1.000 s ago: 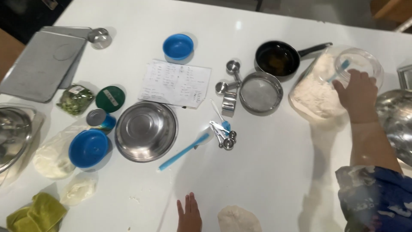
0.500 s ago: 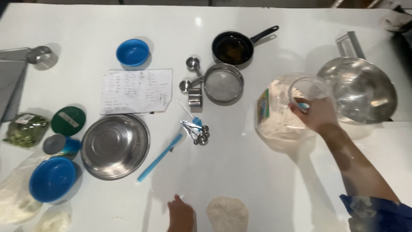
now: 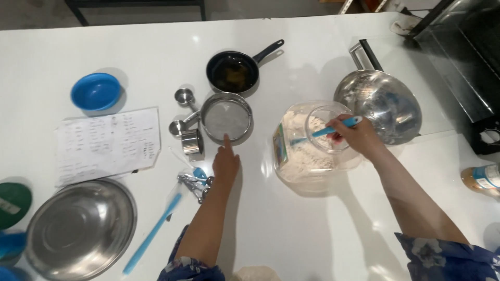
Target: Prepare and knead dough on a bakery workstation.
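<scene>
My right hand (image 3: 355,137) grips the blue handle of a scoop (image 3: 333,129) whose end dips into the open mouth of a clear plastic jar of flour (image 3: 307,151). My left hand (image 3: 225,161) reaches across the white table with its index finger stretched out, the fingertip touching the near rim of a round metal sieve (image 3: 226,117). It holds nothing. Metal measuring cups (image 3: 186,129) lie just left of the sieve, and a bunch of measuring spoons (image 3: 197,183) lies under my left wrist.
A black frying pan (image 3: 233,71) sits behind the sieve. Steel bowls stand at the right (image 3: 383,104) and the near left (image 3: 78,229). A blue bowl (image 3: 96,91), a handwritten sheet (image 3: 107,144), a blue spatula (image 3: 151,234), a green lid (image 3: 13,204) and a bottle (image 3: 482,179) are around.
The view has shifted right and closer. My left hand has moved from the near table edge up to the sieve. My right hand stays at the flour jar with the scoop.
</scene>
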